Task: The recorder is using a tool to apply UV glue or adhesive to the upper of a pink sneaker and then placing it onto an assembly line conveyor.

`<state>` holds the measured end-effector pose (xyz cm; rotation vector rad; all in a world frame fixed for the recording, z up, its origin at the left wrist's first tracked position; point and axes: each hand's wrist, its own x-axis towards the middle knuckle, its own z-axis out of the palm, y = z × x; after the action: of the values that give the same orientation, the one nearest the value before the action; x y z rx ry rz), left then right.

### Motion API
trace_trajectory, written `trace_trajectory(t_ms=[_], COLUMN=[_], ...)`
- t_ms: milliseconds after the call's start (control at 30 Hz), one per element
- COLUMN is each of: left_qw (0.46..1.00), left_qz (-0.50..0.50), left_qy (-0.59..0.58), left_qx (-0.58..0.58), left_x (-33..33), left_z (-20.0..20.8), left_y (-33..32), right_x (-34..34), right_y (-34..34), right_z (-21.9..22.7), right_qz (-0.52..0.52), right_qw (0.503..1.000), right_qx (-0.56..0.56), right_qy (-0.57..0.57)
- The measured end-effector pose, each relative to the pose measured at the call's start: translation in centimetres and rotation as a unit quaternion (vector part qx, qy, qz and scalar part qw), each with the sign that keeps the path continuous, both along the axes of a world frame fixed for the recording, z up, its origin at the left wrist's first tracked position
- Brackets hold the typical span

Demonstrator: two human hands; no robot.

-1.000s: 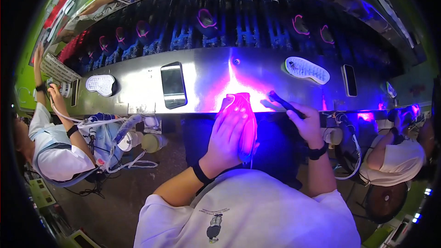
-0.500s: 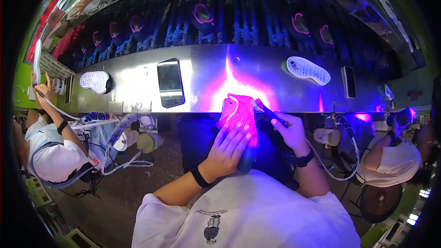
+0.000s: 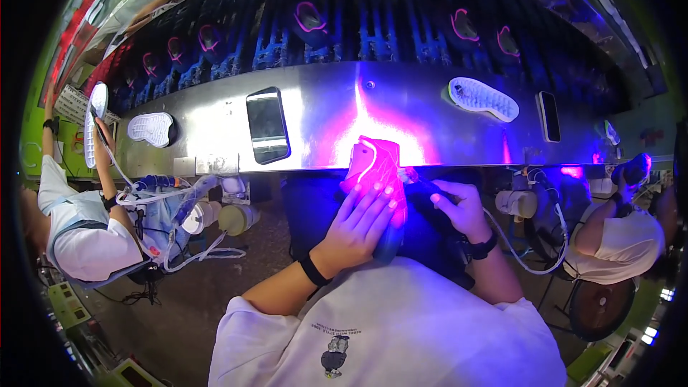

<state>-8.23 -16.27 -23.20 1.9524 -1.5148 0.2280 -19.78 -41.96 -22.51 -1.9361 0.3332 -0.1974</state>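
Note:
My left hand (image 3: 360,226) lies over a shoe upper (image 3: 385,155) with its fingers stretched along it, holding it at the bench's near edge. Under the violet light the upper glows pink, and a brighter curved line runs along its left side. In my right hand (image 3: 462,209) is a brush with a dark handle (image 3: 424,182). The bristles touch or nearly touch the upper's right edge; glare hides which. The upper's lower part goes dark beneath my left hand.
On the metal bench (image 3: 322,115) lie a phone (image 3: 267,125), a white sole (image 3: 484,99), another sole (image 3: 150,129) and a second phone (image 3: 549,116). Behind it, a dark conveyor (image 3: 387,21) carries several pink-outlined shoe pieces. Co-workers sit at both sides; one at left holds a sole (image 3: 95,125).
The brush has moved down along the upper's right edge, with my right hand shifting slightly right. The left co-worker's sole has swung into fuller view. My left hand keeps its hold.

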Motion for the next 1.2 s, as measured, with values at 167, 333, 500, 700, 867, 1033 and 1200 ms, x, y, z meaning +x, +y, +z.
trace_trajectory(t_ms=[167, 333, 500, 700, 867, 1033, 1200], left_qw=[1.000, 0.999, 0.999, 0.996, 0.994, 0.992, 0.989], left_qz=[-0.004, 0.030, 0.035, 0.053, 0.080, 0.104, 0.136], left_qy=[-0.013, -0.009, -0.002, 0.014, 0.012, -0.012, -0.015], left_qx=[0.018, 0.008, 0.037, 0.063, 0.077, 0.067, 0.056], left_x=[-0.3, -0.8, -1.3, -2.0, -2.2, -1.8, -1.2], left_z=[0.4, 1.5, 3.5, 5.4, 6.6, 7.2, 7.9], left_y=[-0.6, -2.0, -3.4, -5.7, -7.7, -9.8, -12.4], right_x=[-2.5, -4.7, -6.1, -7.3, -8.8, -10.2, -10.4], right_y=[-0.2, -0.3, -0.6, -0.6, -0.5, -0.5, 0.3], right_z=[-0.7, 1.0, 1.7, 2.4, 3.3, 3.3, 3.9], right_qz=[0.013, 0.029, 0.005, -0.016, -0.046, -0.058, -0.136], right_qw=[0.985, 0.985, 0.986, 0.984, 0.970, 0.972, 0.964], right_qx=[0.162, 0.158, 0.157, 0.177, 0.235, 0.224, 0.228], right_qy=[0.054, 0.061, 0.051, 0.030, 0.033, 0.032, 0.021])
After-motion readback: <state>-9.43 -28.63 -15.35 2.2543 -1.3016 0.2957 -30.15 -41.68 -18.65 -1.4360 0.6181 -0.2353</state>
